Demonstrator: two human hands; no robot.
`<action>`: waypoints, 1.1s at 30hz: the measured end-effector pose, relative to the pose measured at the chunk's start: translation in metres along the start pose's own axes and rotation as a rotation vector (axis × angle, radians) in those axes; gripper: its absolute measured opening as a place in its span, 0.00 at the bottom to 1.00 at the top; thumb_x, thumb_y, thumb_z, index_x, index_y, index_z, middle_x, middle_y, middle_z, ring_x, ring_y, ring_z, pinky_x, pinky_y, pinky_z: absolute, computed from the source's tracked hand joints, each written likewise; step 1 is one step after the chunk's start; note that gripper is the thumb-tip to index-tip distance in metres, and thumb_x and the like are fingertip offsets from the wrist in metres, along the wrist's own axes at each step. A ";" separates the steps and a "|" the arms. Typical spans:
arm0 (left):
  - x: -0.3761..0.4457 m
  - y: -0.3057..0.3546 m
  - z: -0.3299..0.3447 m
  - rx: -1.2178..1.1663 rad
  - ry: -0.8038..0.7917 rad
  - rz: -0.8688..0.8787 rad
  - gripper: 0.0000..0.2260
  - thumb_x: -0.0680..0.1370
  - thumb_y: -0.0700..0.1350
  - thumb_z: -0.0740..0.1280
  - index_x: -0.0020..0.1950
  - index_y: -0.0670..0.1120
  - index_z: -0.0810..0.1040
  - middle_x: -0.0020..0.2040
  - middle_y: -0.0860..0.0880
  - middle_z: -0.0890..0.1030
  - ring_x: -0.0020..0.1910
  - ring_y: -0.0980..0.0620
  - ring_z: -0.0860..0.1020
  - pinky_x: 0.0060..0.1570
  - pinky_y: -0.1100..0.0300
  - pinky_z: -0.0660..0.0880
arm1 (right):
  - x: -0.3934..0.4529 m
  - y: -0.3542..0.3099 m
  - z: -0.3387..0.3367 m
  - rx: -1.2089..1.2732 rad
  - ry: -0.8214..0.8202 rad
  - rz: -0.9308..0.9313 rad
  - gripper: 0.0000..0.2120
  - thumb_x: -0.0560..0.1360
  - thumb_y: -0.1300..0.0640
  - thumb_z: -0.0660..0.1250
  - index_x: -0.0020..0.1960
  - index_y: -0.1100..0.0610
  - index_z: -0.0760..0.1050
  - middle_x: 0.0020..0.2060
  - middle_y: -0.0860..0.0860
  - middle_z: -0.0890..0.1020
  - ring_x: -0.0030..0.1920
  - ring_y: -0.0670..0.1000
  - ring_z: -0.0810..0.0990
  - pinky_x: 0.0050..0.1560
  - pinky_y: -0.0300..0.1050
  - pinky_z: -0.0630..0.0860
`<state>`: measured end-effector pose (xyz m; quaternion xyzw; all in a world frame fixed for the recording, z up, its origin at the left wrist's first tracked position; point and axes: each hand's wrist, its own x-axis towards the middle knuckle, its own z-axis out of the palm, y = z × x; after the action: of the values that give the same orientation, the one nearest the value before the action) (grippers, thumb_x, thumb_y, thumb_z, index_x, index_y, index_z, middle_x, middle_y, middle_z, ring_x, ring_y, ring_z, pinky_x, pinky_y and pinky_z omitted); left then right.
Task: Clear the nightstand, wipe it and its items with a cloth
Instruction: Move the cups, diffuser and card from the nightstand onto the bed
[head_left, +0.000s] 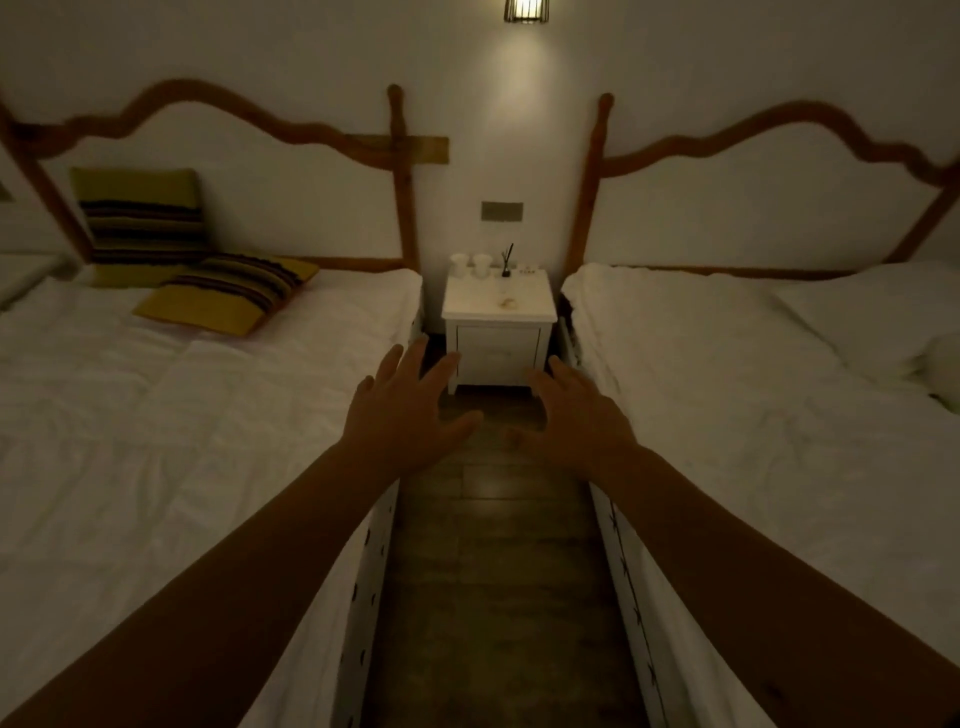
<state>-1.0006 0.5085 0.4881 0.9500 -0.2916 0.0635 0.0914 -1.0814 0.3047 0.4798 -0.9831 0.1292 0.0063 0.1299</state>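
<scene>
L hand (410, 402): palm down, fingers spread, tips aimed 1 o'clock, empty.
R hand (576, 415): palm down, fingers loosely splayed, tips aimed 11 o'clock, empty.
Arms: both bare, stretched fwd, converging toward 12; hands near, not touching.

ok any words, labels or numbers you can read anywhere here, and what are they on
None can be read.
Small box at the back right of the nightstand: dark marks on it, too small and blurred to read.
Wall plate above the nightstand: plain, no visible text.
Cups, diffuser, pillows: no lettering seen.
</scene>
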 end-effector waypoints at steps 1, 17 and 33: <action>0.018 -0.010 0.001 -0.001 -0.015 0.018 0.40 0.71 0.74 0.54 0.77 0.58 0.49 0.80 0.47 0.48 0.77 0.42 0.49 0.70 0.39 0.57 | 0.019 -0.003 0.000 0.008 0.001 0.013 0.46 0.67 0.26 0.61 0.77 0.44 0.48 0.78 0.50 0.47 0.77 0.57 0.48 0.72 0.63 0.56; 0.270 -0.054 0.070 -0.005 -0.104 0.021 0.40 0.71 0.74 0.55 0.77 0.58 0.47 0.79 0.47 0.49 0.77 0.41 0.52 0.69 0.39 0.60 | 0.281 0.057 0.012 0.058 -0.102 0.070 0.46 0.68 0.33 0.67 0.76 0.43 0.45 0.78 0.50 0.47 0.76 0.59 0.49 0.70 0.65 0.58; 0.555 -0.098 0.151 -0.100 -0.185 -0.052 0.39 0.72 0.71 0.59 0.77 0.58 0.49 0.79 0.46 0.53 0.76 0.41 0.55 0.69 0.39 0.63 | 0.577 0.105 -0.009 -0.015 -0.137 -0.028 0.41 0.72 0.37 0.66 0.77 0.46 0.49 0.77 0.52 0.54 0.74 0.56 0.57 0.69 0.61 0.62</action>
<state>-0.4789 0.2552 0.4236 0.9534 -0.2766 -0.0416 0.1133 -0.5512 0.0586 0.4356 -0.9830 0.1063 0.0727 0.1312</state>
